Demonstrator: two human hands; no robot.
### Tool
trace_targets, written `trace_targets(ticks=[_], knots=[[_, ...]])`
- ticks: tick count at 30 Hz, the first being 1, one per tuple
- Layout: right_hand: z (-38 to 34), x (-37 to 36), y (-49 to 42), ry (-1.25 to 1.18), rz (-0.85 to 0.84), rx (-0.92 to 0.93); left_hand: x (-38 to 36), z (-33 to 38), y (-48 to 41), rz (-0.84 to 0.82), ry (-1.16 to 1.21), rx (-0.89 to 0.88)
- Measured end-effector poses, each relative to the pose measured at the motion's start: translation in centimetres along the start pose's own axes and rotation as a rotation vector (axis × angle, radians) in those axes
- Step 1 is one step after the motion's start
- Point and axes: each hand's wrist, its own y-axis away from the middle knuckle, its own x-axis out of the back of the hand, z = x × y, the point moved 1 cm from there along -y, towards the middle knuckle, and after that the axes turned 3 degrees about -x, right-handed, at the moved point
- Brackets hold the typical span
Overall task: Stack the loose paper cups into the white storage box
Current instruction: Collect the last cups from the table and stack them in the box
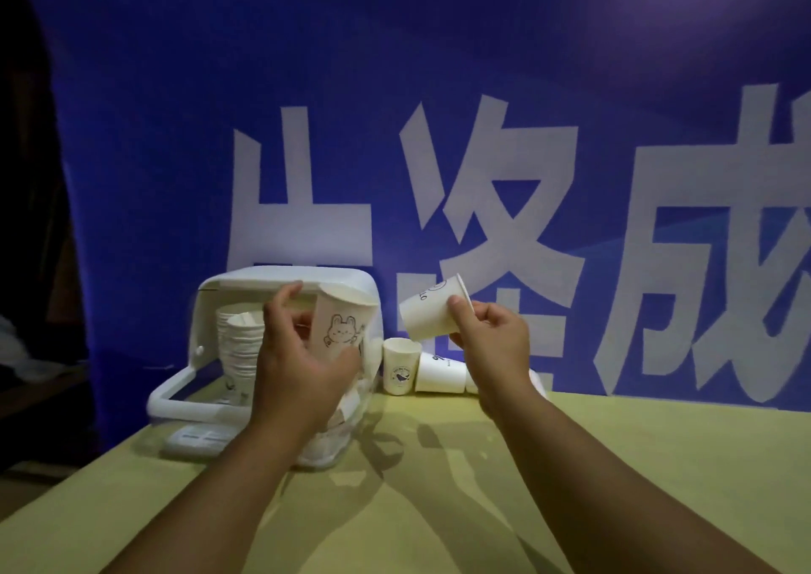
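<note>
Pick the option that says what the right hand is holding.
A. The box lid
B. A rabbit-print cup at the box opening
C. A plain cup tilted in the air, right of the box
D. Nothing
C: the right hand pinches a white cup by its rim, tilted in the air to the right of the box, while the rabbit cup is in the left hand.

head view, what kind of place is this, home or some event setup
Probably an event or promotional stand, not a home: a big blue banner with large white characters hangs behind a cloth-covered table, where paper cups sit beside a white storage box.
</note>
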Motion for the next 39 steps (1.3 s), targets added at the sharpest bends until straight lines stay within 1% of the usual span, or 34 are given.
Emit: trace_targets(ticks=[4,9,15,18,22,25,28,30,34,37,39], knots=[[-0.1,-3.8,0.8,-0.060,-0.040,-0.001,1.7,-2.3,-1.1,-0.025,-0.009,0.073],[0.2,-7.2,1.4,-0.121,-0.025,-0.014,2.2,-3.7,-1.2,-0.105,-0.035,0.165],[1.1,-7.5,1.4,-0.072,0.017,0.065,2.6,-4.6,-1.1,-0.235,-0.136,0.202],[0.9,-7.4,1.8,-0.044,-0.009,0.116,2.7,-4.7,-1.0,-0.271,-0.157,0.219],[0.3,-7.5,3.0,0.039,-0.044,0.271,2.8,-4.4,-0.8,-0.237,-0.143,0.218],[0.6,-8.1,3.9,0.107,-0.134,0.365,2.7,-4.6,-0.8,-0.205,-0.155,0.222],[1.2,-9.0,4.4,0.250,-0.255,0.366,2.6,-5.3,-1.0,-0.176,-0.162,0.210],[1.6,-9.3,4.4,0.312,-0.301,0.355,2.6,-5.5,-1.1,-0.142,-0.150,0.195],[2.2,-9.3,4.8,0.247,-0.379,0.263,2.6,-5.3,-1.1,-0.091,-0.114,0.176],[2.5,-9.2,4.9,0.240,-0.352,0.237,2.7,-5.2,-1.1,-0.058,-0.108,0.148],[2.8,-9.3,4.9,0.285,-0.326,0.233,2.7,-5.3,-1.0,-0.056,-0.128,0.137]])
